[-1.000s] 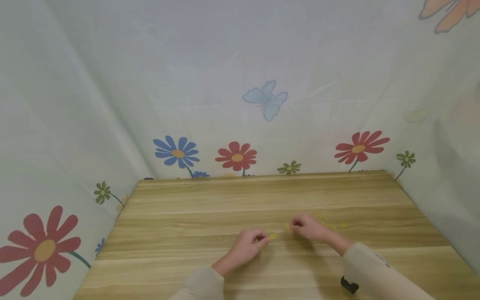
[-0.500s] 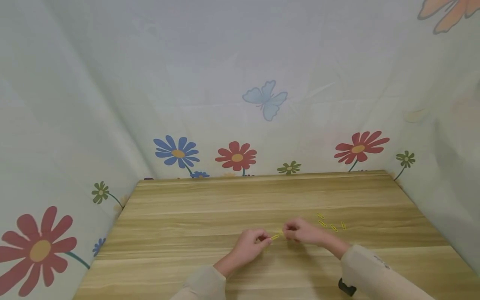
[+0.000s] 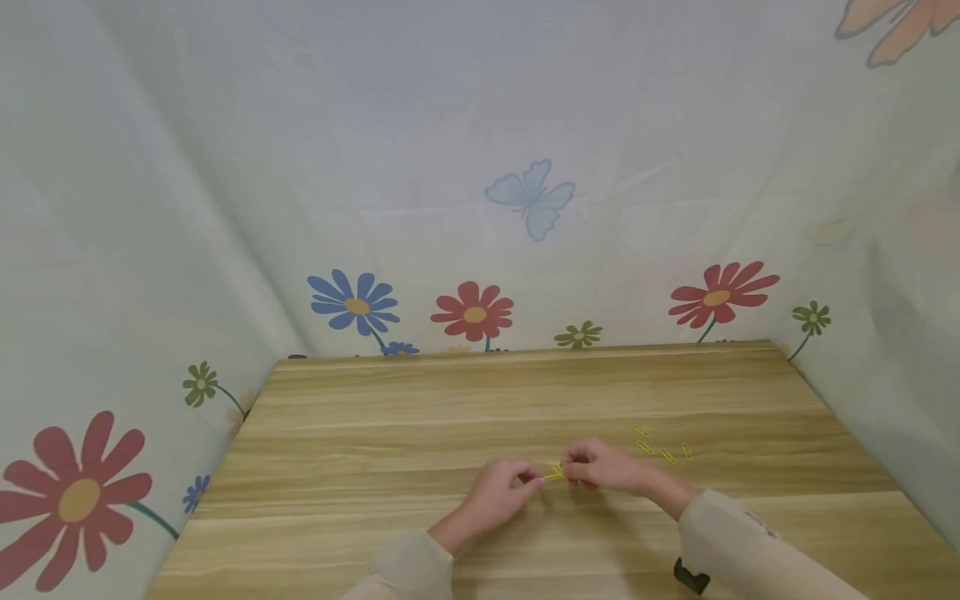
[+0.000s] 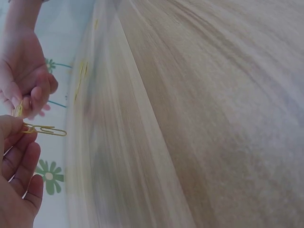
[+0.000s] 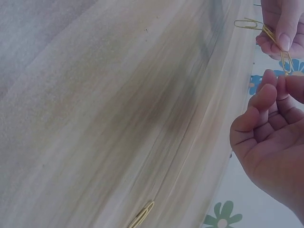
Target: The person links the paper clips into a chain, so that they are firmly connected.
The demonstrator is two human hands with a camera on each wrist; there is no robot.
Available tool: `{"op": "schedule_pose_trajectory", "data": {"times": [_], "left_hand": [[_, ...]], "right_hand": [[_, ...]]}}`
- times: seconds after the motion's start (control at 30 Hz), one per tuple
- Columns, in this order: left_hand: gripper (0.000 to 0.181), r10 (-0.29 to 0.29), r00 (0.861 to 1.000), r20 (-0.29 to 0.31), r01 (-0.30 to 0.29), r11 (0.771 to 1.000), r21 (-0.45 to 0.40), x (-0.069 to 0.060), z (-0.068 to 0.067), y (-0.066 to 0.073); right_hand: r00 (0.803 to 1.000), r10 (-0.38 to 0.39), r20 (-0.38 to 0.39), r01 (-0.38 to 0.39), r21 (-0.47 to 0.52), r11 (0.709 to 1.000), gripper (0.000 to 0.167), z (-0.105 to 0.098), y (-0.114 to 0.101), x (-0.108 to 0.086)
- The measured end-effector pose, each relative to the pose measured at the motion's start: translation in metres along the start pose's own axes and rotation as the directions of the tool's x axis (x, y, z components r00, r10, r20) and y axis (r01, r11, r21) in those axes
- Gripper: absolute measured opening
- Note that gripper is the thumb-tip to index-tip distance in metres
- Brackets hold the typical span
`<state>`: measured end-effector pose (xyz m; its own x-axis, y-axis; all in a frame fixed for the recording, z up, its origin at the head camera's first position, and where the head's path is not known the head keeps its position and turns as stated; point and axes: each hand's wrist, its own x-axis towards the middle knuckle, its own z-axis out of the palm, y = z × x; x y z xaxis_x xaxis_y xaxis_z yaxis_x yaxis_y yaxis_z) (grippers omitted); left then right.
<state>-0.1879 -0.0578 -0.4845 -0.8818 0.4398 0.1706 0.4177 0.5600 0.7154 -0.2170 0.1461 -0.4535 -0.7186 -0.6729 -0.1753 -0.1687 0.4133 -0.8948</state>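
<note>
My left hand [image 3: 491, 496] pinches a yellow paper clip [image 3: 552, 477] between thumb and fingers. A second clip [image 5: 247, 23] juts out beside the left fingers and appears linked to the pinched one. Facing it, my right hand [image 3: 606, 465] pinches another yellow paper clip [image 5: 287, 61] by its end. The clips meet at the left fingertips; whether the right one is hooked in or only touches cannot be made out. Both hands are just above the wooden table [image 3: 420, 408].
Several loose yellow paper clips [image 3: 668, 455] lie on the table right of my right hand. A curtain [image 3: 420, 167] printed with flowers and butterflies hangs behind and beside the table. A black object [image 3: 691, 577] shows under the right sleeve.
My right hand has moved left with its clip until the clips of both hands meet. The left hand has shifted very slightly right.
</note>
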Motion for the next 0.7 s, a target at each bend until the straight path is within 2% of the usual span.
{"op": "schedule_pose_trajectory", "data": {"times": [0.27,0.7], "left_hand": [[0.01,0.057,0.997,-0.044,-0.054,0.997,0.058,-0.0016,0.0001,-0.0014],[0.007,0.107,0.988,-0.109,-0.091,0.986,0.14,-0.0041,0.0017,0.001]], "right_hand": [[0.999,0.027,0.017,-0.028,0.043,0.999,0.027,0.0018,-0.0024,-0.0012],[0.999,0.027,0.036,-0.03,0.067,0.997,0.025,0.0032,-0.0028,-0.0026]]}}
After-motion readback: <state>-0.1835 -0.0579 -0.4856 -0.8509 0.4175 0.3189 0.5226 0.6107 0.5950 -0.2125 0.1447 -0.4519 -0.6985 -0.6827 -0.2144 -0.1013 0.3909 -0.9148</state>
